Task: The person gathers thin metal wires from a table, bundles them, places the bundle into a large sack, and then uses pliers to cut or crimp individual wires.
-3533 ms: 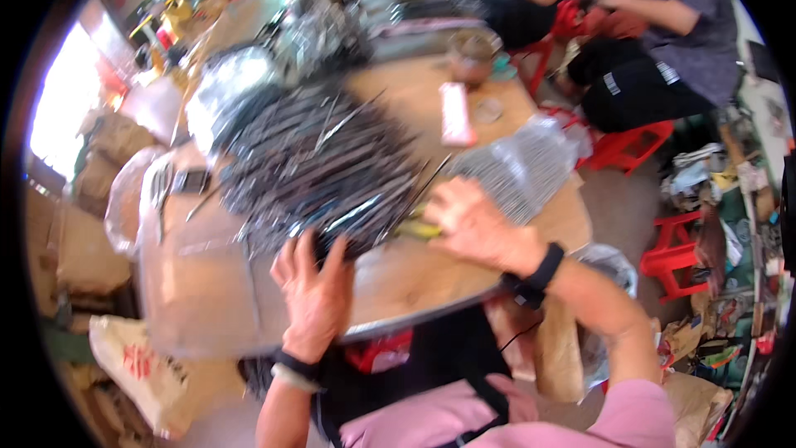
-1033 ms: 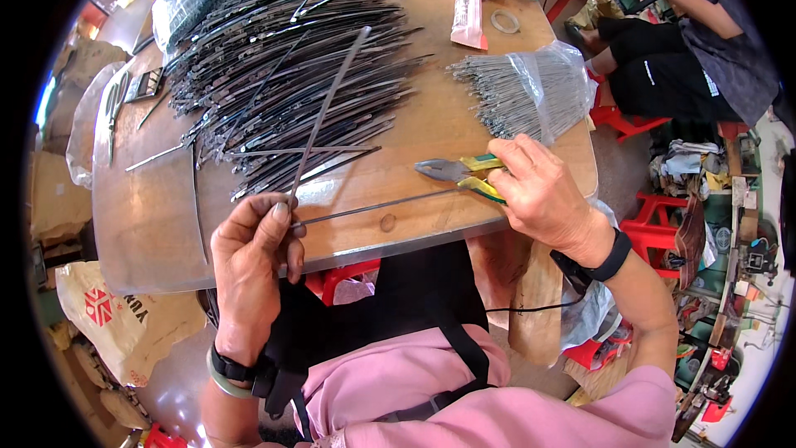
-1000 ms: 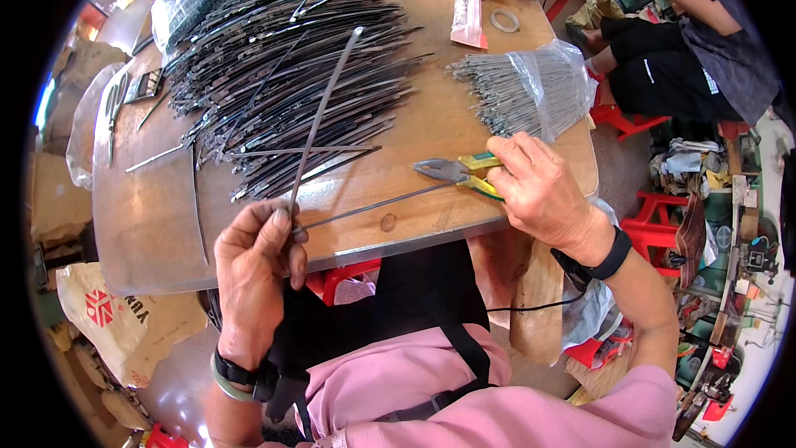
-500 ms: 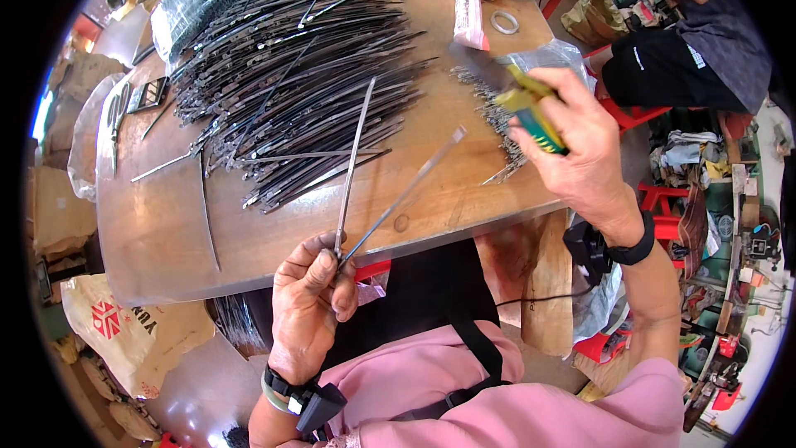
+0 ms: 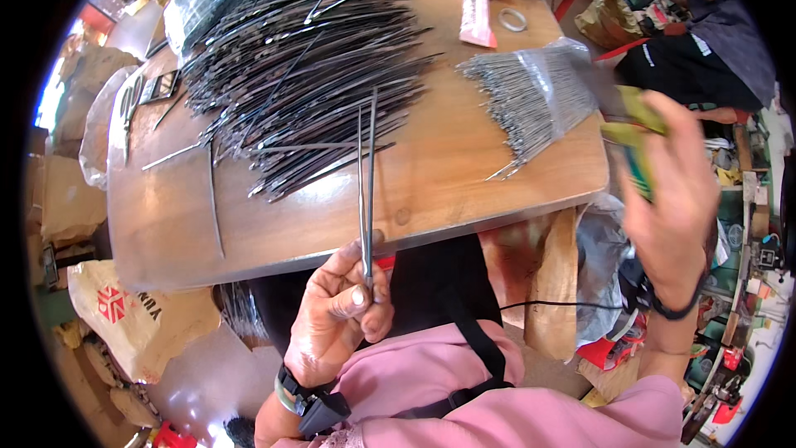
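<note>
My left hand is closed in a pinch on two thin metal strips just off the table's front edge. The strips rise from my fingers in a narrow V, one lighter, one darker. Out past the table's right end, my right hand grips pliers with yellow and green handles. Hand and pliers are smeared by motion, and the dark jaws are hard to make out. Beyond my left hand lies a big heap of dark thin strips, with a few loose ones nearer its front.
On the wooden table are a plastic-wrapped bundle of grey rods, a pink-and-white packet, a tape roll and, at the left, scissors. A person in dark clothes sits at the far right.
My right hand has swung right with the pliers, away from over the grey bundle. My left hand has moved slightly right, and the two strips now stand closer together.
</note>
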The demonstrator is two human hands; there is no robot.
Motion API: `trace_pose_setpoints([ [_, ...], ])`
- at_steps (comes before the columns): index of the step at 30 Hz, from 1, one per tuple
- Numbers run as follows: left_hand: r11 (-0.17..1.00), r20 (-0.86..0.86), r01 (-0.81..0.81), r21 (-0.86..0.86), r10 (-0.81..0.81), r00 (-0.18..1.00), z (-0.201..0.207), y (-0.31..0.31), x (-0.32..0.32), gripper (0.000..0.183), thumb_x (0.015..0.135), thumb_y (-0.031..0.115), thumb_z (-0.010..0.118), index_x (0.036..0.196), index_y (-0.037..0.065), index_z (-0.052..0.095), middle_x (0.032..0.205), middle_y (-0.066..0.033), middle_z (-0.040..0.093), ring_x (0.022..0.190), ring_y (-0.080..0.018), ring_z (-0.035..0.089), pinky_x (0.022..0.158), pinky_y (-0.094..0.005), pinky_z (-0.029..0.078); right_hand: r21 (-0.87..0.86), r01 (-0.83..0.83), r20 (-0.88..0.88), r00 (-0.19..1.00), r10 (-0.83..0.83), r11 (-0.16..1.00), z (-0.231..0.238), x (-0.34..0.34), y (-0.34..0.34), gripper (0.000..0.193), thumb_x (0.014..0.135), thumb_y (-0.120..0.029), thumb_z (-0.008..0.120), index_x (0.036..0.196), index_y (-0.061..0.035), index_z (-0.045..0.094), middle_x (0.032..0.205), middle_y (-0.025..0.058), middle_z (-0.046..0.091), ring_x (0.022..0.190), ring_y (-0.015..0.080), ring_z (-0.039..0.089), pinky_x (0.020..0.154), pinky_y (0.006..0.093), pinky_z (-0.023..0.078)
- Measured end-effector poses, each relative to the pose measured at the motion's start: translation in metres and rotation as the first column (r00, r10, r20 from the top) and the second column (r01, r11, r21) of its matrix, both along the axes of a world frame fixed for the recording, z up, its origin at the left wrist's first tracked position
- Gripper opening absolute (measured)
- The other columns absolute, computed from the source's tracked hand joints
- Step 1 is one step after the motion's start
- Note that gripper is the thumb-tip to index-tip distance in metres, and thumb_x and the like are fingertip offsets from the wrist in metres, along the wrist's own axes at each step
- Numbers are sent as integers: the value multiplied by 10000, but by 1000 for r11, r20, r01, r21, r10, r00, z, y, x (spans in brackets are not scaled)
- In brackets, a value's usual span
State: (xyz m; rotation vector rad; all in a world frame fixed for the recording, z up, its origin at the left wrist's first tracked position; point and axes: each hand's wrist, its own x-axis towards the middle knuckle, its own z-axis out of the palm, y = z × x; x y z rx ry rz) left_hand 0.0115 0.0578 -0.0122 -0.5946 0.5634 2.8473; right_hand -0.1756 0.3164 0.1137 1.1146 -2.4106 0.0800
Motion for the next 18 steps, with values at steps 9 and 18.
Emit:
trace_pose_setpoints([
  [9, 997, -81, -78, 1, 77, 994, 28, -19, 14, 360, 801, 100, 780, 1106, -6, 621, 773, -147, 607, 513, -189, 516, 445, -312, 398, -414, 909, 327, 207, 922, -57, -121, 26, 32, 188, 890, -81, 688, 1060, -12, 647, 1164, 117, 568, 924, 198, 549, 694, 313, 467],
  [18, 785, 57, -22, -619, 72, 996, 9, -21, 18, 147, 907, 18, 697, 1039, -45, 681, 745, -46, 638, 546, -68, 467, 490, -203, 357, -523, 840, 337, 50, 940, 143, -122, 59, -29, 174, 848, -47, 727, 1001, 8, 665, 1215, 132, 533, 963, 218, 544, 711, 324, 475],
])
